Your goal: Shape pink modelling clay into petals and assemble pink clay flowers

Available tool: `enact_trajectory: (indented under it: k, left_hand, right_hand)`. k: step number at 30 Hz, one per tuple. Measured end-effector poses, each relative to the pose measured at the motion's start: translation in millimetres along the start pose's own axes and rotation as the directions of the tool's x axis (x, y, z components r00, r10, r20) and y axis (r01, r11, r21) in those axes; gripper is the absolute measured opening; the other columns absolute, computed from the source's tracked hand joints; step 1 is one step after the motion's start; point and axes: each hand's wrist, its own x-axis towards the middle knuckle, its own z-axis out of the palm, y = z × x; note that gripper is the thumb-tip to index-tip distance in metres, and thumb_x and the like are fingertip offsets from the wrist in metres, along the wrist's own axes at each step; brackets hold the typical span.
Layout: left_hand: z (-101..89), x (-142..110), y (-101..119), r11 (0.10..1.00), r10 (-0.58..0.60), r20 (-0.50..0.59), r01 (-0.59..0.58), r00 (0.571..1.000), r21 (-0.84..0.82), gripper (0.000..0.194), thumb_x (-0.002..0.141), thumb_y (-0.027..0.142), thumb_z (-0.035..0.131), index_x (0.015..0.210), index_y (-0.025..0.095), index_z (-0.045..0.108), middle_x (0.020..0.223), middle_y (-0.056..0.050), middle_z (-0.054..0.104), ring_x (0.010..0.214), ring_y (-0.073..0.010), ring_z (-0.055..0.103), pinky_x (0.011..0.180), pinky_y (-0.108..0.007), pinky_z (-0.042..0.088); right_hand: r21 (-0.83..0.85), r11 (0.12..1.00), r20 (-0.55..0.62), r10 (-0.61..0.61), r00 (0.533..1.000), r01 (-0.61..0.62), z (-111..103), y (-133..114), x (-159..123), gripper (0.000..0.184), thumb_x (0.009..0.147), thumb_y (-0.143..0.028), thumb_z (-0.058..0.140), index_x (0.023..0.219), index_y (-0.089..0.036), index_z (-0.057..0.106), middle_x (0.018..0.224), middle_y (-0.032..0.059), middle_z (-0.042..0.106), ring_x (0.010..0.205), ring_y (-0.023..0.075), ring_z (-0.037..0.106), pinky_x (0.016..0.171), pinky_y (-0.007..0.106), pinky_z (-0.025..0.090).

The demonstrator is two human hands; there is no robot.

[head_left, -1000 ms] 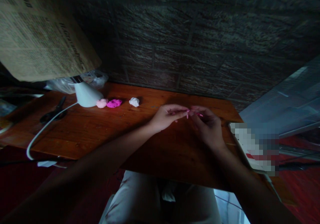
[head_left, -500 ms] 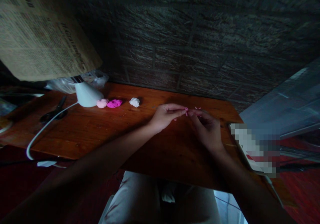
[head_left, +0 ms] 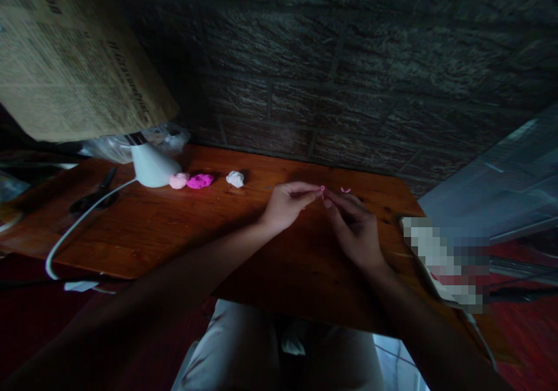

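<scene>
Nearest, pale cloth trousers point(head_left: 235, 344) show below the edge of the table point(head_left: 174, 228), which is of smooth reddish-brown wood. Above it, the left hand point(head_left: 284, 206) pinches a small pink piece point(head_left: 323, 189) between thumb and forefinger. The right hand point(head_left: 358, 231) is narrow, its fingertips at the same piece; whether they also grip it, I cannot tell. The piece is tiny, rounded on top, and sits where the fingertips meet. Just beyond the right fingers appears a thin, forked pink bit point(head_left: 345, 190).

Farther to the left are three crumpled, clay-like lumps: a white lump point(head_left: 235, 179) apart, then a magenta lump point(head_left: 200, 181) touching a light pink lump point(head_left: 178, 180). The last one is against the smooth, cone-shaped base of a lamp point(head_left: 150, 165). Behind this, a clear plastic bag point(head_left: 172, 138) is wrinkled; its content is not readable. Finally comes the wall point(head_left: 279, 83) of rough, ridged blocks.
</scene>
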Motion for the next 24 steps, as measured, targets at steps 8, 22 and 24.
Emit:
enact_trajectory:
  k: [8, 22, 24]
  left_hand:
    - [4.0, -5.5, 3.0, 0.995, 0.090, -0.043, -0.088, 0.995, 0.050, 0.021, 0.079, 0.035, 0.080, 0.089, 0.017, 0.080, 0.095, -0.008, 0.080, 0.086, -0.0180, 0.071, 0.076, -0.030, 0.055]
    - [2.5, 0.0, 4.9, 0.998, -0.030, -0.001, 0.030, 1.000, -0.060, 0.032, 0.071, 0.037, 0.084, 0.093, 0.015, 0.077, 0.100, -0.010, 0.079, 0.083, -0.0161, 0.069, 0.061, -0.023, 0.046]
    - [2.4, -0.1, 6.0, 0.998, -0.013, 0.007, 0.013, 1.000, -0.054, 0.031, 0.070, 0.037, 0.084, 0.092, 0.015, 0.077, 0.099, -0.010, 0.079, 0.081, -0.0156, 0.068, 0.062, -0.023, 0.046]
  right_hand:
    - [0.071, 0.997, 0.012, 0.033, 0.999, -0.034, 3.7, -0.7, 0.0, 0.026, 0.096, -0.030, 0.063, 0.118, -0.031, 0.076, 0.106, 0.0044, 0.077, 0.098, 0.0216, 0.069, 0.091, 0.041, 0.055]
    - [0.140, 0.985, -0.072, 0.111, 0.991, -0.100, 4.3, 2.0, 1.2, 0.021, 0.095, -0.032, 0.065, 0.112, -0.030, 0.076, 0.116, 0.0037, 0.078, 0.107, 0.0223, 0.072, 0.108, 0.048, 0.048]
    - [0.137, 0.986, -0.079, 0.107, 0.991, -0.095, 3.3, 0.9, 1.8, 0.021, 0.095, -0.032, 0.065, 0.112, -0.030, 0.076, 0.116, 0.0039, 0.078, 0.109, 0.0225, 0.071, 0.109, 0.049, 0.048]
